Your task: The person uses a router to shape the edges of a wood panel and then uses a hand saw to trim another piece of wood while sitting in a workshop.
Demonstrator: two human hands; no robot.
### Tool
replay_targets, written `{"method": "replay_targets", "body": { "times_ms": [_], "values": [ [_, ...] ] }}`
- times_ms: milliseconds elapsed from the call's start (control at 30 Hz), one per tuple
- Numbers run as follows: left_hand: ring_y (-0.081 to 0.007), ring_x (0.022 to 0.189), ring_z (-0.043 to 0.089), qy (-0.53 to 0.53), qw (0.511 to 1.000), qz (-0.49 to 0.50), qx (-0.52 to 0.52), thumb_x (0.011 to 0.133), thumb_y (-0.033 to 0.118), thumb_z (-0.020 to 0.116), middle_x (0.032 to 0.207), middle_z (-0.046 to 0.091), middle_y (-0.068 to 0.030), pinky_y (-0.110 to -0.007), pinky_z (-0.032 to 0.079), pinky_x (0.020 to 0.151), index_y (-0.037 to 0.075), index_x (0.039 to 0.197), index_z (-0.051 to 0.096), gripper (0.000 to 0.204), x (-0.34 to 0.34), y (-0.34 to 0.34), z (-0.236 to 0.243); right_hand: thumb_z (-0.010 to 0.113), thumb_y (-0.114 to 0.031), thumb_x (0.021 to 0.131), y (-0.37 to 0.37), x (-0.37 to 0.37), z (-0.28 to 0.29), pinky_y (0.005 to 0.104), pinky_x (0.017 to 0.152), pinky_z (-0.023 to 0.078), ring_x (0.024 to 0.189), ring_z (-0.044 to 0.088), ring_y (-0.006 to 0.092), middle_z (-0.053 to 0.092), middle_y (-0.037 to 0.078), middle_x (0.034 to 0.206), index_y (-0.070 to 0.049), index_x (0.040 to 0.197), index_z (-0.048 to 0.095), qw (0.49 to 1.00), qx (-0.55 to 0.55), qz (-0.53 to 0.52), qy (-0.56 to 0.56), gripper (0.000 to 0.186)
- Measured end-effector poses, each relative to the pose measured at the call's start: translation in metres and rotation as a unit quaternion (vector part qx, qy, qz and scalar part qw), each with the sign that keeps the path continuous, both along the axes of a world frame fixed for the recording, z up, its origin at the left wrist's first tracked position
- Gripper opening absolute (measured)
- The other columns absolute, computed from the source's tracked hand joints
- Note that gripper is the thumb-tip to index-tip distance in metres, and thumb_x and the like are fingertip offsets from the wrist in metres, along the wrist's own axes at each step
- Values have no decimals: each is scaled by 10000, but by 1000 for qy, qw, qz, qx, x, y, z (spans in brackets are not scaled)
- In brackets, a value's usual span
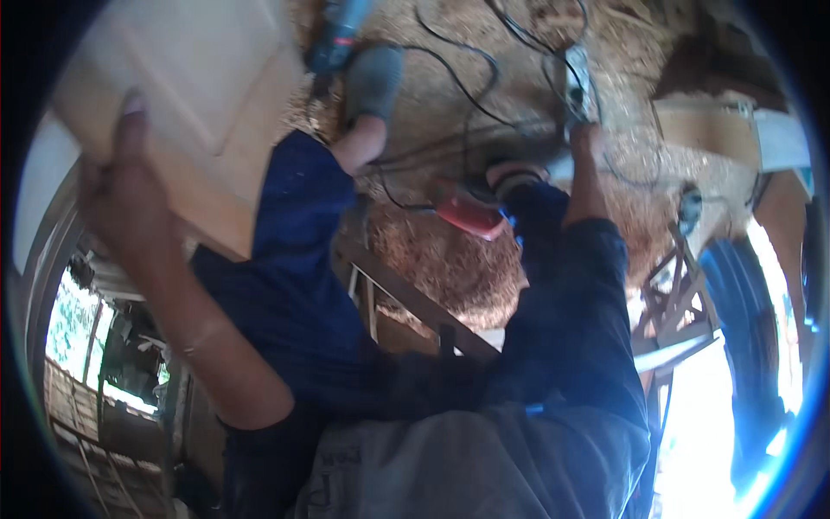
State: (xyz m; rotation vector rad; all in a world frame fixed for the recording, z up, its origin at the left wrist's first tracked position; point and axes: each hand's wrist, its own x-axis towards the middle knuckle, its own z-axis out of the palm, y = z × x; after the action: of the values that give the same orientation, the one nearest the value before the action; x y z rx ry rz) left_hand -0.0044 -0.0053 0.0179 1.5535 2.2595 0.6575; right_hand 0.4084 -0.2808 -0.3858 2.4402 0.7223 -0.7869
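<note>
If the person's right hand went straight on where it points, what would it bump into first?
Probably the long pale bar, maybe a power strip, just beyond the right hand. They may already be touching; blur and unclear depth make that hard to tell.

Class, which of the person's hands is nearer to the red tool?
Right. The right hand is up and right of the red tool in the picture; the left hand is much farther off to its left, on the wooden panel.

Floor (679, 164) strewn with shavings (432, 268), black cables (458, 84), red tool (471, 218), blue tool (339, 36)
</note>
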Motion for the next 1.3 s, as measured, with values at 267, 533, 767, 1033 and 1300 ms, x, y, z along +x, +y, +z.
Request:
{"method": "replay_targets", "body": {
  "times_ms": [267, 533, 767, 1033, 1300],
  "values": [
    [-230, 881, 695, -79, 997, -10, -18, 876, 244, 732, 985, 728, -160, -338, 520, 827, -49, 1103, 676, 375, 0, 14, -17, 645, -193, 828, 69, 69, 59, 449, 736, 565, 827, 695, 322, 718, 202, 981, 1, 1040, 693, 936, 286, 174, -110, 291],
    [-229, 869, 701, -128, 992, 14, -10, 887, 218, 715, 952, 731, -168, -344, 522, 815, -52, 1089, 669, 340, -18, 17, -23, 553, -113, 872, 244, -246, 67, 434, 776, 542, 897, 671, 293, 689, 152, 995, -49, 949, 683, 704, 392, 543, 238, 164],
    [-230, 818, 709, -106, 992, 42, -53, 897, 227, 705, 909, 726, -175, -353, 528, 771, -54, 1069, 661, 333, -29, 10, -14, 845, -400, 689, 253, -301, -24, 406, 777, 503, 839, 662, 286, 720, 138, 969, -18, 1012, 705, 844, 407, 16, 349, 519],
    [-242, 707, 709, -159, 987, -1, -27, 914, 175, 685, 824, 718, -176, -339, 542, 679, -63, 1093, 643, 300, -39, 8, -33, 810, 30, 686, 279, -328, -4, 329, 863, 486, 902, 614, 179, 643, 23, 995, -63, 1104, 608, 558, 571, -437, 415, 474],
    [-111, 781, 584, -241, 971, -7, 6, 967, 140, 670, 896, 670, -61, -268, 491, 700, -80, 1088, 616, 257, -19, -1, 12, 798, -8, 729, 234, -238, 159, 370, 937, 466, 1043, 571, 197, 600, 69, 1117, -49, 1294, 464, 434, 741, -353, 370, 657]
  ]
}}
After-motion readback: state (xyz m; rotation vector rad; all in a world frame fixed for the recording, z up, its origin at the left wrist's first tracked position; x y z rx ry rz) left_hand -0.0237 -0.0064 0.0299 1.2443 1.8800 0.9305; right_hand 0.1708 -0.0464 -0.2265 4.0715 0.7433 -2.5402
